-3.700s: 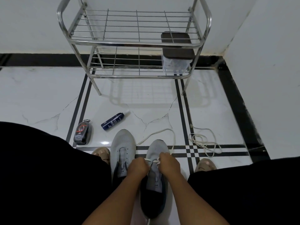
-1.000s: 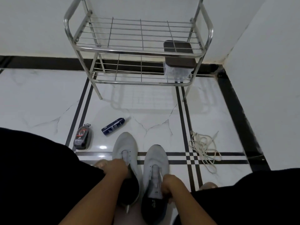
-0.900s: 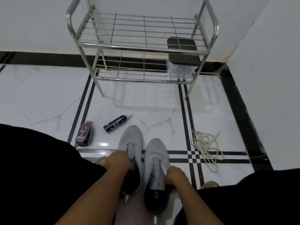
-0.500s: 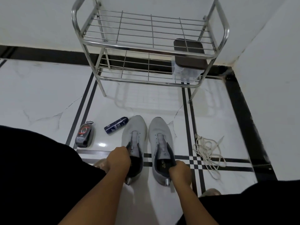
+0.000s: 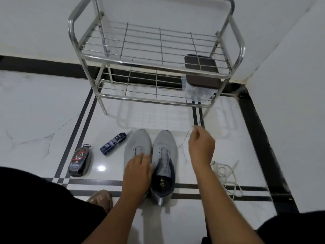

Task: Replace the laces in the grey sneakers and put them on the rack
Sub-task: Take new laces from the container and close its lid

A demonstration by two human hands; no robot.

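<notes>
I sit on the floor (image 5: 44, 110) with the two grey sneakers in front of me, side by side and touching, their toes toward the rack (image 5: 154, 64). Both stand on the white tiles, not on the rack. The eyelets of both show no lace.

My left hand (image 5: 138, 173) rests on the left sneaker (image 5: 138, 141), over its tongue and opening. The fingers (image 5: 140, 158) lie straight and close together, flat on the shoe, and they curl around nothing that I can see.

My right hand (image 5: 201, 147) is in the air, just beside the right sneaker (image 5: 164, 143) and above the tiles. Its fingers are bent loosely inward. The hand is a little blurred, so I cannot tell if they pinch something.

A white lace (image 5: 226, 175) lies in a loose heap on the floor to the right, partly behind my right forearm.

To the left of the sneakers lie a dark blue tube (image 5: 113, 143) and, further left, a black polish sponge (image 5: 80, 162) with red print.

The rack is of metal with two wire shelves and stands near the wall. On its lower shelf, at the right end, stands a clear box (image 5: 198, 92) with a brown lid.
</notes>
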